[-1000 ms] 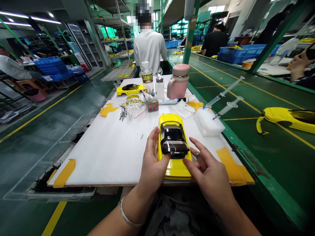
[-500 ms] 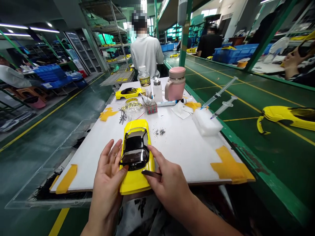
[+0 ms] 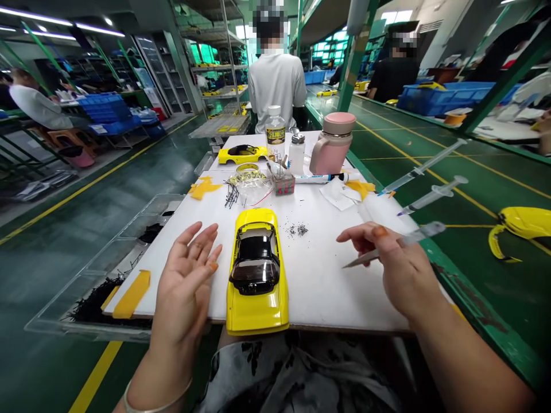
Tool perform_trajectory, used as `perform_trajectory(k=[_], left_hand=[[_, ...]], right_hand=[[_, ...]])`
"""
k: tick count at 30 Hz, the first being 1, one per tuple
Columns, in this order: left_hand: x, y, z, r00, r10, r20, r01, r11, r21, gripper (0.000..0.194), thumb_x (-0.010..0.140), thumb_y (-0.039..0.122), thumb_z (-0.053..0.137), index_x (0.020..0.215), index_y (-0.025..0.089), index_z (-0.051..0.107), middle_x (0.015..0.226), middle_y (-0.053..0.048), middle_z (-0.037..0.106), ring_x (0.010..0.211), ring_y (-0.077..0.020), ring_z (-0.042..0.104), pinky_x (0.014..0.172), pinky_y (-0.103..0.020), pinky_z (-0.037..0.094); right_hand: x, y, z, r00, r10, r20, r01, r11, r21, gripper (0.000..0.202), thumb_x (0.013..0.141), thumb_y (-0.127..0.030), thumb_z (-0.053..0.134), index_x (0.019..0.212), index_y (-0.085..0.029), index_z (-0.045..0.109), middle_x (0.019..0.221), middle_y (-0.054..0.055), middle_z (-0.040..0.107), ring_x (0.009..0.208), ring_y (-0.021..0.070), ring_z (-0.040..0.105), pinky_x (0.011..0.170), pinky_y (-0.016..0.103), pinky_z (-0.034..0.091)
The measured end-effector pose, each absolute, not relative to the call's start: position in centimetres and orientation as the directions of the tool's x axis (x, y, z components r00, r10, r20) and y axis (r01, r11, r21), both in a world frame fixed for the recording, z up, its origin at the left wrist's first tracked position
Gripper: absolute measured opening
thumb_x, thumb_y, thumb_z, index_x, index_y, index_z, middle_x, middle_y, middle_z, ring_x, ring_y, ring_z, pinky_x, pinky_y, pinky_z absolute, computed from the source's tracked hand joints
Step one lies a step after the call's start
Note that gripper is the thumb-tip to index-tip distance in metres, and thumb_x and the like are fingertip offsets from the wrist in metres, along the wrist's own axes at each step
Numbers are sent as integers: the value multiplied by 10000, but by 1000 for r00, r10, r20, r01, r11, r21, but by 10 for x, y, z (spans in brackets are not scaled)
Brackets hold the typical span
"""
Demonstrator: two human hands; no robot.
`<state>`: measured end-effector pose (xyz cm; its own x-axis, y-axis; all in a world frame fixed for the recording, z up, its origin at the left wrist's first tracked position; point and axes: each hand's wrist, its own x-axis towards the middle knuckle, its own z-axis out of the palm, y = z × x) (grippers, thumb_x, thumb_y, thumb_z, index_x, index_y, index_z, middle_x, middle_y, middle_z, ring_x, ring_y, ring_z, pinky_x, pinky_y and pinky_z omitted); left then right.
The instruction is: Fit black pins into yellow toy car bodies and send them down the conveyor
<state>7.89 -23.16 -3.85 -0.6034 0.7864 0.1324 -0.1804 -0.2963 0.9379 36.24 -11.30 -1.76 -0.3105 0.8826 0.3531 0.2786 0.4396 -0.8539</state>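
The yellow toy car body point(image 3: 258, 312), with a dark cabin and windows, lies on the white board at its front edge. My left hand point(image 3: 187, 275) is just left of it, palm turned up and fingers spread, holding nothing and apart from the car. Over the right part of the board, my right hand point(image 3: 398, 264) is closed on metal tweezers point(image 3: 361, 260). Their pointed tip faces left, and the rounded end sticks out behind the hand. A scatter of tiny black bits point(image 3: 298, 230) lies beyond the car.
Behind my right hand stand two syringes point(image 3: 424, 166). At the back are a pink mug point(image 3: 333, 143), a labelled bottle point(image 3: 275, 132), a marker point(image 3: 318, 179), a small box point(image 3: 284, 184) and another yellow car body point(image 3: 241, 154). A clear tray point(image 3: 47, 312) holds black pieces at left.
Both hands have come off the car, which now rests on the board. My right hand has moved right, and the tweezers' pointed tip now shows. The view has shifted slightly.
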Motion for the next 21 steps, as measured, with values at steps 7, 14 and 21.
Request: perform_trajectory(k=[7,14,21], left_hand=[[63,-176,1,-475,826,302,18,-334,942,461,691,177,802,1131,232,676,1175,-63,713,1270,-253,624,1149,-459,492],[50,-143,-18,-423,835,352,129,-329,935,341,729,190,789,1063,203,723,996,-42,737,1034,-204,688,984,-362,547],[52,-150,-31,-418,831,367,202,-309,929,258,791,182,768,1046,213,745,969,-27,731,983,-178,679,899,-292,541]], right_hand=[[346,-88,-7,-432,894,121,233,240,-942,482,846,-634,715,836,-153,755,873,113,747,710,201,701,504,250,523],[324,-72,-18,-426,901,86,329,243,-912,258,685,-383,843,746,-152,747,673,57,725,571,151,625,501,244,491],[312,-76,-37,-441,884,155,210,270,-940,185,747,-325,801,807,-157,750,762,48,745,609,138,635,543,253,528]])
